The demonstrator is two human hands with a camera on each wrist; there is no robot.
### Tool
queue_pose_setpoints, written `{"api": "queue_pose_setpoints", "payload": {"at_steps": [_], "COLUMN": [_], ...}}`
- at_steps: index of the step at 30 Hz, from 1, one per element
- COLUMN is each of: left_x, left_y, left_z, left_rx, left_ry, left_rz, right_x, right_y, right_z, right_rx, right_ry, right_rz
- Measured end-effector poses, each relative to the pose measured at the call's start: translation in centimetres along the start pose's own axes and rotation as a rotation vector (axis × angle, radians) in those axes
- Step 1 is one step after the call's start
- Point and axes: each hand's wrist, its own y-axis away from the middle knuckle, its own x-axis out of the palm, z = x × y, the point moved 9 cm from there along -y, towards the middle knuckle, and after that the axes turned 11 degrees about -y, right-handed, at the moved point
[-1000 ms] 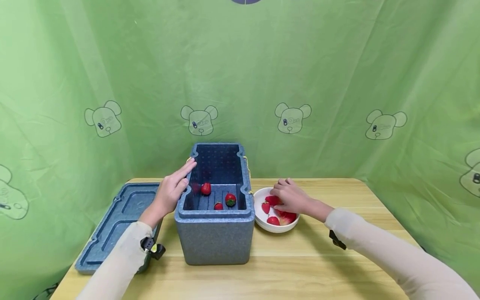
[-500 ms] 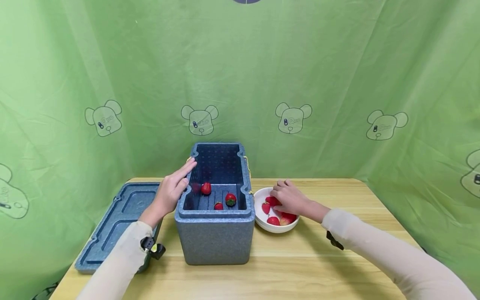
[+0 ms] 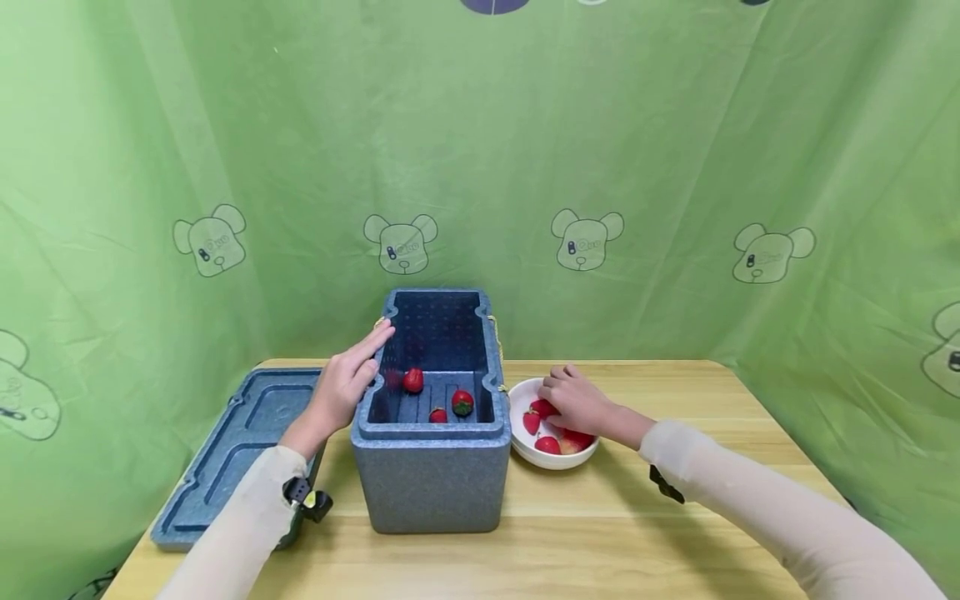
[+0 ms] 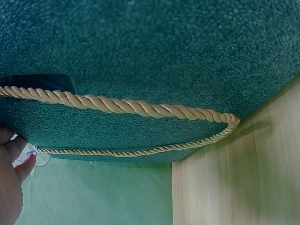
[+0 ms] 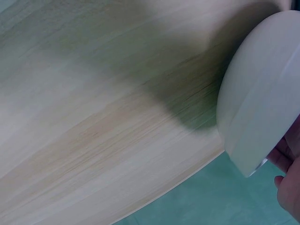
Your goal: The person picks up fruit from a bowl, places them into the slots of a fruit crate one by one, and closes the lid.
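Note:
A blue-grey foam box (image 3: 429,487) stands lidless on the table with several strawberries, one a red strawberry (image 3: 462,403), on its floor. My left hand (image 3: 345,379) rests along its left rim with fingers stretched out. In the left wrist view, its fingers show beside the box wall and the twisted gold rope (image 4: 145,108). My right hand (image 3: 576,402) reaches down into a white bowl (image 3: 542,461) of strawberries, its fingers bent among them. The strawberry (image 3: 532,422) lies by its fingertips. I cannot tell whether the right fingers hold one. In the right wrist view, the white bowl (image 5: 262,93) hides part of the hand.
The box's blue-grey lid (image 3: 247,442) lies flat on the left of the wooden table (image 3: 585,542), partly under the left forearm. The bowl sits right against the box's right side. A green curtain (image 3: 480,150) hangs behind the table and along both sides.
My left hand stays on the rim. The right hand and forearm shift very slightly left over the bowl. The head view tips up a little; the strawberries in the box look unmoved.

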Motion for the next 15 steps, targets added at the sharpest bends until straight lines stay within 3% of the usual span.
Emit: {"api": "queue_pose_setpoints", "payload": {"at_steps": [15], "left_x": [-0.07], "left_y": [0.04], "left_z": [0.01], "left_rx": [0.004], "left_ry": [-0.001], "left_rz": [-0.005], "right_x": [-0.01], "right_y": [-0.33], "right_z": [-0.02], "right_rx": [-0.011], "right_ry": [-0.034], "right_rz": [0.003]}}
